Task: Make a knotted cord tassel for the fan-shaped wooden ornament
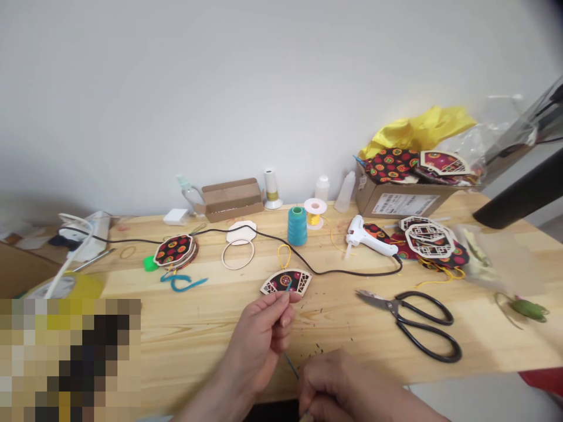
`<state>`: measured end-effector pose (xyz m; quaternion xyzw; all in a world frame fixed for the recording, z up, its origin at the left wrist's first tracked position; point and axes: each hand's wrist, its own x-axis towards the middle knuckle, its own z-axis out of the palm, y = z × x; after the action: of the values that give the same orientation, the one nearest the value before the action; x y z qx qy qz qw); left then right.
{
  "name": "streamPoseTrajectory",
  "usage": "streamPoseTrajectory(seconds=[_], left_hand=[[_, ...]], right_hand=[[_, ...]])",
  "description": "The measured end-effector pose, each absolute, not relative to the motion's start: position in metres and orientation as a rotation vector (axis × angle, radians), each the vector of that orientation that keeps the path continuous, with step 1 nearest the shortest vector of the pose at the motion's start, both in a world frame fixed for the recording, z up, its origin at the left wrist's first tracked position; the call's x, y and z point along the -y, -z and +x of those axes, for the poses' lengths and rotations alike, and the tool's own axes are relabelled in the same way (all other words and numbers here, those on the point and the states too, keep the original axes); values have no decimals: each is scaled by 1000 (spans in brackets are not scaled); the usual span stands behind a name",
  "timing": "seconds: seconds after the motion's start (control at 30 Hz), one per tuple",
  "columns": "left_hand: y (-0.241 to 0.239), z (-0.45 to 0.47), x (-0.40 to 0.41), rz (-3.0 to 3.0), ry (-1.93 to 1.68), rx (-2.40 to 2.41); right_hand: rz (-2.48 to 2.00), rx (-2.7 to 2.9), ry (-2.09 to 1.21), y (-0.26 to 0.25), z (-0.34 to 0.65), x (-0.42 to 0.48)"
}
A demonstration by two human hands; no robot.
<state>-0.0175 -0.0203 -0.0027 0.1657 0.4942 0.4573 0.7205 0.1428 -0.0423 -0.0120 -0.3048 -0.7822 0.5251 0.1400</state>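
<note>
My left hand (264, 334) is closed in a pinch on a thin teal thread (290, 364) just below a fan-shaped wooden ornament (285, 282) with red patterned cloth and a yellow loop. The thread runs down to my right hand (343, 384), which is closed near the table's front edge, apparently on the thread's lower end. Both hands hover over the wooden table (197, 328).
Black scissors (413, 319) lie to the right. A white glue gun (369, 239) with a black cord (334, 271), a teal thread spool (297, 225), a yellow spool (315, 212), a wooden ring (238, 255), stacked ornaments (175, 251) and a cardboard box (404, 199) stand further back.
</note>
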Motion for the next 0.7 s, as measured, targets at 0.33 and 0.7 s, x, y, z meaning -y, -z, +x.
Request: streamPoseTrajectory(seconds=[0.33, 0.7], left_hand=[[4, -12, 21, 500, -1014, -1188], [0, 17, 16, 948, -809, -1254]], right_hand=[[-929, 2103, -1739, 8, 153, 38], [-1087, 1469, -1621, 2, 170, 2]])
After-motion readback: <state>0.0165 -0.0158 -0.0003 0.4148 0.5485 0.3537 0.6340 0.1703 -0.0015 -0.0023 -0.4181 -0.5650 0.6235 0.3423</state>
